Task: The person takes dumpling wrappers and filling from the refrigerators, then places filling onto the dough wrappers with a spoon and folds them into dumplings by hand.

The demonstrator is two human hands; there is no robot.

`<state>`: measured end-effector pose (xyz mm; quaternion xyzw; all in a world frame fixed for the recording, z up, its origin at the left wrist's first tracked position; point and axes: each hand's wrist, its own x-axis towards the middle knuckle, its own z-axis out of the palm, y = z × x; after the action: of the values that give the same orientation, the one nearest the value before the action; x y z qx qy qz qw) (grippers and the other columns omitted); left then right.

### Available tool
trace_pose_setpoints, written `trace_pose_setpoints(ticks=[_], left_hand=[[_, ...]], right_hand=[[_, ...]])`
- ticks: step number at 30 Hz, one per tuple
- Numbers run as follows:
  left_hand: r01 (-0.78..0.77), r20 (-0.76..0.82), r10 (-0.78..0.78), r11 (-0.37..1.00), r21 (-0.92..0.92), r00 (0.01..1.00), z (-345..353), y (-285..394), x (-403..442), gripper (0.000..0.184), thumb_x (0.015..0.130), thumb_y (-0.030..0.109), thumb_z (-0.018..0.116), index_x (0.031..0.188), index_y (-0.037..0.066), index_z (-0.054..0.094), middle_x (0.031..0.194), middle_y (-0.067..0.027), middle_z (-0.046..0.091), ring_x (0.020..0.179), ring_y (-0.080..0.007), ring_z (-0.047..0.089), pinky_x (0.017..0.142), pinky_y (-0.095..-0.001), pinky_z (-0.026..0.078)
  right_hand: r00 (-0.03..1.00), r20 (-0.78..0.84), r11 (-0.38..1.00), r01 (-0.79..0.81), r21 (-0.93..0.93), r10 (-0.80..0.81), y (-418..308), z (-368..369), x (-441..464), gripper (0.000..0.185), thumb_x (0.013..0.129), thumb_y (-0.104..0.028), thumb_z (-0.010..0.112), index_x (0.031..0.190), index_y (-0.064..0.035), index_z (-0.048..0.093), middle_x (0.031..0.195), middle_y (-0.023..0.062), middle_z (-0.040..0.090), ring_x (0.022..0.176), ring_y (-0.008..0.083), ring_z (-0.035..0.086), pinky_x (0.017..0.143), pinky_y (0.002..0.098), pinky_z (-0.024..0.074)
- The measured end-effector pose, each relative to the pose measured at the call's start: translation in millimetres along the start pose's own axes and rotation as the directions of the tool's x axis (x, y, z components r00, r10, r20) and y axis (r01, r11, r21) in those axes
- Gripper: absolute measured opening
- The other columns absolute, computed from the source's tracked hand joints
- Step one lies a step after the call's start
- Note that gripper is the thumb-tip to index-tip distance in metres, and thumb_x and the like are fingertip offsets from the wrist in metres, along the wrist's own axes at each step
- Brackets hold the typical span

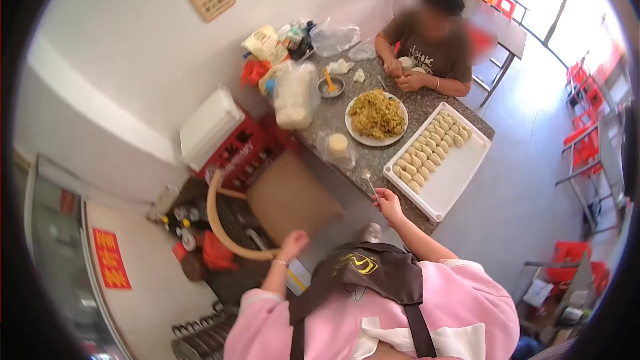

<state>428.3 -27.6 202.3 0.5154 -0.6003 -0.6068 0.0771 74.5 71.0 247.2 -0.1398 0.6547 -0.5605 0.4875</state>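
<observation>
My right hand [387, 204] is closed round the handle of a metal spoon [369, 181] at the table's near edge. Blurred and apparently curled, my left hand [292, 245] is by the end of a wooden chair's curved armrest [230, 240]; whether it grips anything is hidden. Beyond the spoon, a white plate [355, 136] bears a heap of yellow-green chopped filling [377, 115]. Rows of folded dumplings [427, 150] lie in a white tray [437, 210] to the right. A stack of round pale wrappers [338, 144] sits on clear plastic near the left edge.
Across the granite-patterned table [313, 123], a co-worker [433, 47] holds their hands together near a pale round item. A metal bowl [331, 87] with a yellow-handled utensil and a bulky plastic bag [293, 97] stand left. The chair seat [290, 193] and red crate [243, 153] occupy the floor.
</observation>
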Motion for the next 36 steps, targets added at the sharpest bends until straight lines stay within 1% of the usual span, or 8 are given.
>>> trace_pose_setpoints(ticks=[2, 5, 12, 19, 23, 28, 31, 36], left_hand=[[-0.062, 0.175, 0.019, 0.968, 0.244, 0.984, -3.2, -15.7, 4.5, 0.038, 0.085, 0.027, 0.068, 0.115, 0.006, 0.059, 0.104, -0.0077, 0.064, 0.100, -0.0183, 0.059, 0.087, -0.0327, 0.047], [0.322, 0.060, -0.328, 0.942, 0.095, 0.943, -20.3, -13.0, -7.7, 0.033, 0.085, 0.029, 0.066, 0.110, 0.009, 0.061, 0.095, -0.0033, 0.064, 0.086, -0.0146, 0.061, 0.074, -0.0298, 0.049], [0.426, -0.106, -0.422, 0.905, 0.016, 0.900, -83.6, 43.4, 64.1, 0.024, 0.087, 0.026, 0.064, 0.106, 0.012, 0.062, 0.089, -0.0008, 0.062, 0.075, -0.0124, 0.060, 0.060, -0.0275, 0.047], [-0.075, 0.037, 0.068, 0.968, 0.238, 0.997, -68.3, 196.4, 204.2, 0.027, 0.086, 0.020, 0.065, 0.108, 0.006, 0.060, 0.091, -0.0035, 0.064, 0.079, -0.0131, 0.061, 0.068, -0.0258, 0.048], [-0.497, 0.309, 0.390, 0.695, 0.519, 0.868, -43.1, 248.5, 277.2, 0.033, 0.082, 0.019, 0.064, 0.109, 0.001, 0.058, 0.103, -0.0162, 0.062, 0.096, -0.0293, 0.061, 0.085, -0.0364, 0.048], [-0.836, 0.689, 0.478, 0.250, 0.488, 0.545, -13.9, 274.5, 348.6, 0.049, 0.077, 0.017, 0.066, 0.121, 0.005, 0.049, 0.130, -0.0177, 0.044, 0.123, -0.0373, 0.040, 0.103, -0.0461, 0.033], [-0.906, 0.835, 0.352, 0.176, 0.384, 0.422, -4.3, 270.7, 372.1, 0.055, 0.077, 0.021, 0.067, 0.126, 0.007, 0.045, 0.137, -0.0173, 0.037, 0.129, -0.0394, 0.031, 0.108, -0.0518, 0.025], [-0.929, 0.878, 0.307, 0.168, 0.330, 0.368, -2.2, 248.7, 393.2, 0.059, 0.077, 0.024, 0.066, 0.129, 0.008, 0.043, 0.139, -0.0166, 0.035, 0.131, -0.0382, 0.029, 0.109, -0.0533, 0.020]], right_hand=[[0.999, -0.030, 0.997, -0.020, 0.073, 0.022, -13.5, 13.7, 24.6, 0.028, 0.089, -0.003, 0.047, 0.116, -0.0066, 0.054, 0.089, 0.0031, 0.061, 0.065, 0.0089, 0.055, 0.054, 0.0216, 0.0420], [0.997, -0.080, 0.989, 0.017, 0.145, -0.006, -18.6, 23.1, 49.8, 0.027, 0.090, -0.004, 0.046, 0.115, -0.0068, 0.053, 0.083, 0.0016, 0.058, 0.063, 0.0080, 0.052, 0.052, 0.0219, 0.0414], [0.985, -0.169, 0.995, 0.053, 0.086, -0.038, -33.9, 28.3, 92.7, 0.024, 0.093, -0.010, 0.043, 0.112, -0.0025, 0.055, 0.078, 0.0015, 0.056, 0.055, 0.0077, 0.049, 0.049, 0.0230, 0.0404], [0.965, -0.255, 0.992, 0.089, 0.089, -0.063, -20.6, 46.3, 131.6, 0.015, 0.096, -0.013, 0.044, 0.103, -0.0041, 0.053, 0.071, 0.0022, 0.055, 0.056, 0.0081, 0.050, 0.051, 0.0233, 0.0427], [0.905, -0.423, 0.997, -0.022, 0.074, 0.051, -14.7, 62.6, 150.3, 0.014, 0.095, -0.015, 0.046, 0.096, -0.0037, 0.055, 0.068, 0.0020, 0.053, 0.055, 0.0099, 0.048, 0.052, 0.0262, 0.0418], [0.767, -0.639, 0.995, -0.006, -0.101, -0.060, -9.5, 74.4, 154.1, 0.015, 0.093, -0.014, 0.051, 0.090, -0.0011, 0.057, 0.065, 0.0066, 0.055, 0.056, 0.0139, 0.052, 0.055, 0.0300, 0.0427], [0.715, -0.696, 0.954, -0.163, -0.252, -0.062, -17.6, 72.6, 152.8, 0.015, 0.091, -0.016, 0.053, 0.093, -0.0010, 0.057, 0.082, 0.0181, 0.061, 0.074, 0.0385, 0.059, 0.064, 0.0404, 0.0463], [0.647, -0.721, 0.887, -0.149, -0.437, -0.248, -23.7, 79.8, 152.3, 0.009, 0.088, -0.010, 0.056, 0.094, -0.0052, 0.058, 0.092, 0.0136, 0.057, 0.081, 0.0364, 0.056, 0.067, 0.0434, 0.0441]])
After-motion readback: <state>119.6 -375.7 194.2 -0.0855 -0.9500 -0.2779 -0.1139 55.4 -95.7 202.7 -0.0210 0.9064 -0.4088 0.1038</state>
